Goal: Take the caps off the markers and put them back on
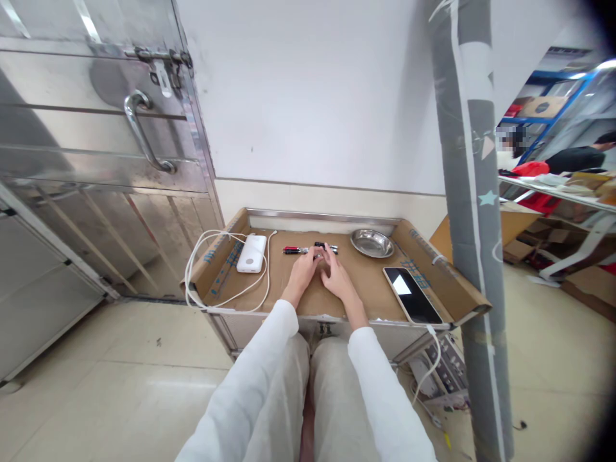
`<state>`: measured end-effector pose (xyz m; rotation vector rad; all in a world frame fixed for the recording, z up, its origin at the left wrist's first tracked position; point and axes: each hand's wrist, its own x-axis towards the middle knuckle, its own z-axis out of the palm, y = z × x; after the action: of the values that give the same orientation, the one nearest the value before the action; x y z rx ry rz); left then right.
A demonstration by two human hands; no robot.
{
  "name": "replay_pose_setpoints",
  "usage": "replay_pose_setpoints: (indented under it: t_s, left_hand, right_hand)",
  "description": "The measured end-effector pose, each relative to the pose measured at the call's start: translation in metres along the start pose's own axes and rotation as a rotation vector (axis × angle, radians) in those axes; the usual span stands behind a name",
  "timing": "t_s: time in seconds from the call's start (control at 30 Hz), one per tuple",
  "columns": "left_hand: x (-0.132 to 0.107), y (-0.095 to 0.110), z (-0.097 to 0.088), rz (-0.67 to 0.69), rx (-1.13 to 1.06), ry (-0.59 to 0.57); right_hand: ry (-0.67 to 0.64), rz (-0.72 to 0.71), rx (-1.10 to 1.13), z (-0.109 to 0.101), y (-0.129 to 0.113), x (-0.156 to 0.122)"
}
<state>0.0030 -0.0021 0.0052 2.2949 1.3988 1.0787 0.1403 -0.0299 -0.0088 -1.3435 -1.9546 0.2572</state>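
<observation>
Both my hands rest over the middle of the cardboard-lined table top, their fingertips nearly meeting. My left hand (305, 269) has its fingers stretched forward and lightly bent beside the pens. My right hand (335, 274) holds its thumb apart from its fingers, whose tips reach a black pen (332, 248). Whether they touch it is hard to make out. Red and black pens (294, 250) lie just left of the fingertips, partly hidden by my left hand. Nothing visible is gripped in either hand.
A white power bank (251, 254) with a looped white cable (192, 269) lies at left. Toward the back right sits a round metal dish (372, 244); a phone (412, 296) is plugged in at front right. A grey wrapped pole (474, 231) stands beside the table. People work farther right.
</observation>
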Motion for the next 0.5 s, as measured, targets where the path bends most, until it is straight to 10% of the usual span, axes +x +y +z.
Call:
replay_pose_setpoints:
  t_s: [0.5]
  left_hand:
    - [-0.0015, -0.0019, -0.0009, -0.095, 0.404, 0.117]
  right_hand:
    - [0.02, 0.131, -0.356, 0.0065, 0.004, 0.0028]
